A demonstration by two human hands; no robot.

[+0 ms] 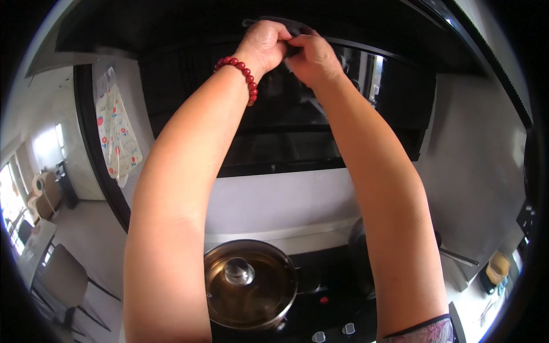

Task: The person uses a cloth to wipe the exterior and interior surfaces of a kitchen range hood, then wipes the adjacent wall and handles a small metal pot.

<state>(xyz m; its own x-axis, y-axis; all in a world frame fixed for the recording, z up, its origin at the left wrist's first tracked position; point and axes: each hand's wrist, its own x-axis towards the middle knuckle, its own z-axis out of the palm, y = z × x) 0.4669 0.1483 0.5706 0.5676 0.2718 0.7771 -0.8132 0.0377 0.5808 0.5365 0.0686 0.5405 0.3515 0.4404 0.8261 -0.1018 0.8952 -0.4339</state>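
Observation:
Both arms reach up to the black range hood (266,148), whose glossy front mirrors a bright window. My left hand (264,43), with a red bead bracelet (243,67) at the wrist, has its thumb and fingers closed on a dark, soft-looking piece (281,20). Right beside it, my right hand (315,60) pinches the same piece, thumb near thumb. Its shape is mostly hidden behind the hands and blends into the hood, so whether it is loose or attached cannot be told.
Below, a glass-lidded pan (257,306) stands on the black gas hob (334,300) with two knobs. A dark pan (357,244) is partly behind my right forearm. A patterned plastic bag (116,133) hangs at left; a chair (66,274) stands beyond. A yellow-lined container (498,268) sits at right.

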